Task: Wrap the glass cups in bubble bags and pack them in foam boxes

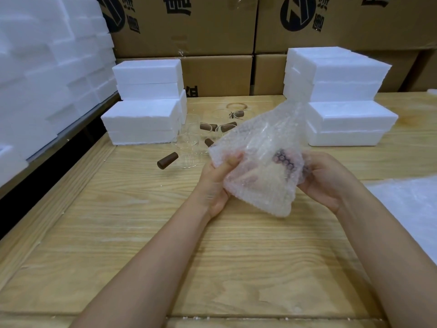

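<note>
- Head view: a bubble bag [260, 157] is held up above the wooden table [142, 233], just right of the middle of the picture, its open end pointing to 12 o'clock and its closed end to 6 o'clock.
- Inside the bag lies a glass cup [267, 147]. It shows only dimly through the bubbles, with a dark brown handle [285, 160] on the 3 o'clock side.
- The left hand [215, 183] grips the bag at its 9 o'clock edge, thumb pressed on the front and fingers curled behind.
- The right hand [328, 178] holds the bag at its 3 o'clock edge, fingers curled round the back by the handle.
- At 10 o'clock from the bag, more clear cups [189, 143] with brown handles lie together on the table, apart from both hands.
- Two stacks of white foam boxes [144, 110] stand on the table, one at 10 o'clock and the other [340, 95] at 1 o'clock from the bag.
- A tall pile of foam [47, 67] fills the 9 o'clock side of the picture.
- Cardboard cartons [189, 27] stand along the back at 12 o'clock.
- Flat bubble sheets [406, 204] lie at 4 o'clock.
</note>
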A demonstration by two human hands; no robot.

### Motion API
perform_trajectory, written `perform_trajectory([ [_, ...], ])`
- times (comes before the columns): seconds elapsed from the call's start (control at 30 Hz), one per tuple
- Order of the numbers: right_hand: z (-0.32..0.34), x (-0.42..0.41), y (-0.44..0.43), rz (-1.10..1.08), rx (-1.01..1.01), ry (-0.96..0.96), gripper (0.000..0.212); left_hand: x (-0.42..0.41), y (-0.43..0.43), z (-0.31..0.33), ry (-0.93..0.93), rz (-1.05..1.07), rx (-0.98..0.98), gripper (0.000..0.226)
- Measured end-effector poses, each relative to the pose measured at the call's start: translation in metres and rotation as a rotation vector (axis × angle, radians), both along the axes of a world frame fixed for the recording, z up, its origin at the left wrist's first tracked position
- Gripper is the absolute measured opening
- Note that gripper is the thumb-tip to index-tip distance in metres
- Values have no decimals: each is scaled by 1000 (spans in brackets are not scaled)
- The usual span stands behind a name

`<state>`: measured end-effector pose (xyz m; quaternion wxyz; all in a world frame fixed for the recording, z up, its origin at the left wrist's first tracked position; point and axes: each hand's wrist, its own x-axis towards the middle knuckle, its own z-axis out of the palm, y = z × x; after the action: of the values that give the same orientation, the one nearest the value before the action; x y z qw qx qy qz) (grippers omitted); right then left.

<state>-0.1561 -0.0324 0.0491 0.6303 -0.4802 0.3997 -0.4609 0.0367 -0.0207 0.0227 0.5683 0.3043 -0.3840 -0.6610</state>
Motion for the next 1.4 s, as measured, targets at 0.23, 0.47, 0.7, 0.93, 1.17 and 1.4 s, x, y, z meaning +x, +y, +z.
perform_trajectory([
  [0.23, 0, 4, 7, 60, -96, 190, 44, -1, 3, 0, -9, -119, -28, 111],
  [0.47, 0, 8, 14, 214, -110, 218, 37, -5, 4, 3, -20, -107, -88, 111],
  [0.7, -2, 7, 8, 71, -49, 14, 30, 4, 0, 3, 96, -109, -29, 105],
  [0.93, -4, 7, 7, 97, -15, 37, 40, -2, 2, 5, 108, 24, 40, 121],
  [1.17, -6, 21, 13, 139, -47, 120, 25, -14, 2, 1, 82, 153, 27, 114],
  [1.4, -11, 34, 14, 116, -69, 255, 32, -14, 5, 4, 116, 127, 19, 116],
])
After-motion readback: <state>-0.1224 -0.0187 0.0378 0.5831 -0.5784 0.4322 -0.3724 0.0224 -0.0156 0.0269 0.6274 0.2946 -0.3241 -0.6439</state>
